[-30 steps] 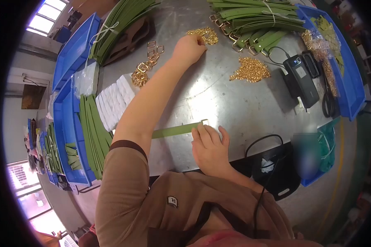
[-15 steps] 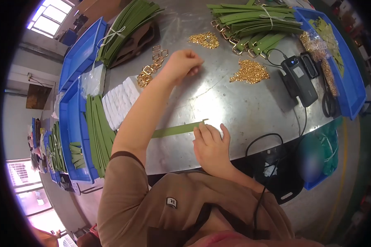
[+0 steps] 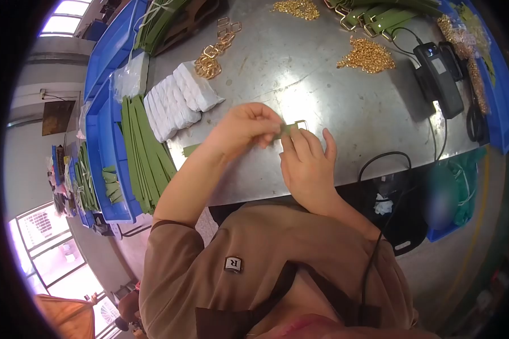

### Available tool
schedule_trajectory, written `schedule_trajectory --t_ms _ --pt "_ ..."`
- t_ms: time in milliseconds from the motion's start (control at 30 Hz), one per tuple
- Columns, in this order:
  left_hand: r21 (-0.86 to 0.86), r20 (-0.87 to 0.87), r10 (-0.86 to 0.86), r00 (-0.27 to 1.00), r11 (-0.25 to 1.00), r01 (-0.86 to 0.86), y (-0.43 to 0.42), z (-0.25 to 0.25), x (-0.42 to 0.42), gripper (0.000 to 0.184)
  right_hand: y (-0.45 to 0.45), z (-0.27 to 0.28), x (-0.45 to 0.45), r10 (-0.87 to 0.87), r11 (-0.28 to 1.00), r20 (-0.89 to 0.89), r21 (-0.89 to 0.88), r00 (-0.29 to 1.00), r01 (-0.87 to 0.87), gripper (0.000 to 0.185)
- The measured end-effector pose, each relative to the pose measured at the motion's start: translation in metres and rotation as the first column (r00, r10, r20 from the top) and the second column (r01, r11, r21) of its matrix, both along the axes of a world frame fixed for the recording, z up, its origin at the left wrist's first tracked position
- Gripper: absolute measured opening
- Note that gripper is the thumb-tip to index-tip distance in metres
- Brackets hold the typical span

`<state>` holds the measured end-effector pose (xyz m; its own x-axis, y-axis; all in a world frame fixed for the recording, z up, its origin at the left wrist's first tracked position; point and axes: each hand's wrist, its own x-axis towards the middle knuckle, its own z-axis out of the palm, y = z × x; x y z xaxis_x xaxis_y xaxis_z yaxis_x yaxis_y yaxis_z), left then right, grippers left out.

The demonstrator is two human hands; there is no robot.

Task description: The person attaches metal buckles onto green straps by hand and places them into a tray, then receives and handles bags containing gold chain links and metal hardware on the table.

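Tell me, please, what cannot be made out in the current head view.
All in the head view:
- Middle of the green strap: hidden behind the left hand and its forearm.
- Whether the left hand holds a small piece: hidden by its own fingers.
- Far strap bundle: cut off by the top edge.
- Gold pieces: too small to tell their exact shape.
- Black device's display: too small to read.

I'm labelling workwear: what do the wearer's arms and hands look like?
The left hand and right hand are ungloved, no watch or ring visible. Short brown sleeves leave the forearms bare; the left cuff has a darker edge. A black cable runs by the right sleeve.
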<state>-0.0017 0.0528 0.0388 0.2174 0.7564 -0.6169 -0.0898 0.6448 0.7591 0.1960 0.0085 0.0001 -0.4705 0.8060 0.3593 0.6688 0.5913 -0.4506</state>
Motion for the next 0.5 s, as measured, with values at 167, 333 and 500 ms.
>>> schedule_trajectory --t_ms 167,333,500 --pt "0.252 -0.458 -0.065 0.886 0.947 0.2 -0.012 -0.012 0.016 0.009 0.002 -0.003 0.001 -0.007 1.0 0.007 0.008 1.0 0.007 0.038" --pt "0.304 -0.623 -0.09 0.777 0.888 0.346 -0.004 0.0 0.027 0.009 0.004 0.0 0.004 0.01 1.0 0.02 -0.02 1.0 -0.01 0.039" --pt "0.241 -0.605 -0.133 0.785 0.909 0.34 0.003 -0.001 0.026 0.008 0.01 0.006 0.016 0.035 0.996 0.012 -0.083 0.999 -0.034 0.043"
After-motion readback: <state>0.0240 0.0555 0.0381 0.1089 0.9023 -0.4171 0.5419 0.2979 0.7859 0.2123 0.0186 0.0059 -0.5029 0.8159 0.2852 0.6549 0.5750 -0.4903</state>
